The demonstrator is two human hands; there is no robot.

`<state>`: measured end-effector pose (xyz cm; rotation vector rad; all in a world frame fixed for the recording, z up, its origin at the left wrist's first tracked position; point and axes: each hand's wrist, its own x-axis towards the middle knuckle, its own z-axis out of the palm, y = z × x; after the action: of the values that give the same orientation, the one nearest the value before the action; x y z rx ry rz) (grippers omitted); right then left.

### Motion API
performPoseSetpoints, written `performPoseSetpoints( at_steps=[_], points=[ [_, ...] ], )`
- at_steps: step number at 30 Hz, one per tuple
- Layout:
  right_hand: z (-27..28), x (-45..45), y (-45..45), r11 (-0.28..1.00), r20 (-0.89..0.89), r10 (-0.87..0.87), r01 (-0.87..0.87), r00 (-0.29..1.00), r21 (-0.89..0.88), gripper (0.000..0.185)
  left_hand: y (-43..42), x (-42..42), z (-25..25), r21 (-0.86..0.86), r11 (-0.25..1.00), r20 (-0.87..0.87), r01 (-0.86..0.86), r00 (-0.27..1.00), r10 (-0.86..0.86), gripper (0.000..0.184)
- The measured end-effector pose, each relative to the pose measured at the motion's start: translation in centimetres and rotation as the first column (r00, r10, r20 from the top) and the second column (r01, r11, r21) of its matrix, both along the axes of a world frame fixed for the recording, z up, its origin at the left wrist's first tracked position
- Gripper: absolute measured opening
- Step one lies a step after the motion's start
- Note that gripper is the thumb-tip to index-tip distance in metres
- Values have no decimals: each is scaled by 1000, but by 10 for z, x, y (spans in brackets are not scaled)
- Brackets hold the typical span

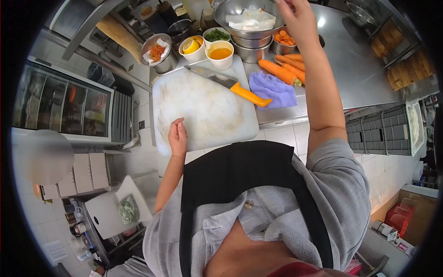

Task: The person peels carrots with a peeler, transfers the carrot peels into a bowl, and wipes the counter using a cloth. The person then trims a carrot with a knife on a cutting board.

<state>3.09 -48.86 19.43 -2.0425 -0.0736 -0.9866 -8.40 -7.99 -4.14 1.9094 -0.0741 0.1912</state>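
Observation:
My left hand [177,135] hovers by the left front part of the white cutting board [203,106], its fingers curled together and nothing visible in them. Across the board's right side lies a knife with an orange handle [250,94], its blade pointing to the back left. My right hand [296,16] is stretched forward at the right rim of a metal bowl [251,33] holding crumpled white paper [251,20]. Its fingers are bent together at the top edge of the view, and what they hold, if anything, is hidden.
Behind the board stand a cup of orange liquid [220,53], a tub of lemon pieces [191,45], chopped greens [217,34] and a metal pot with orange shreds [158,51]. Right of it lie a purple cloth [272,90], whole carrots [282,71] and sliced carrots [284,38].

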Motion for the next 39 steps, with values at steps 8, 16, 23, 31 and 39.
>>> performPoseSetpoints(
  at_steps=[8, 16, 23, 31, 39],
  points=[
    [-159, -73, 11, 906, -465, 305, -404, 831, -128, 23, 1, 6, -10, 1, 995, 71, -103, 992, 103, 19],
    [-200, -102, 41, 808, -660, 193, -499, 727, -313, 43, -3, 5, -16, 227, 974, 53, 10, 998, -22, 13],
    [-207, -106, 49, 827, -660, 108, -436, 744, -355, 48, -2, 5, -16, 277, 960, 143, -38, 990, -2, 21],
    [-193, -137, 123, 867, -632, 245, -458, 736, -197, 45, 1, 11, -21, 78, 995, 59, -59, 997, 54, 21],
    [-196, -100, 88, 839, -481, 54, -301, 875, -453, 42, -13, -3, -15, 29, 998, 148, -56, 988, 51, 17]
  ],
)
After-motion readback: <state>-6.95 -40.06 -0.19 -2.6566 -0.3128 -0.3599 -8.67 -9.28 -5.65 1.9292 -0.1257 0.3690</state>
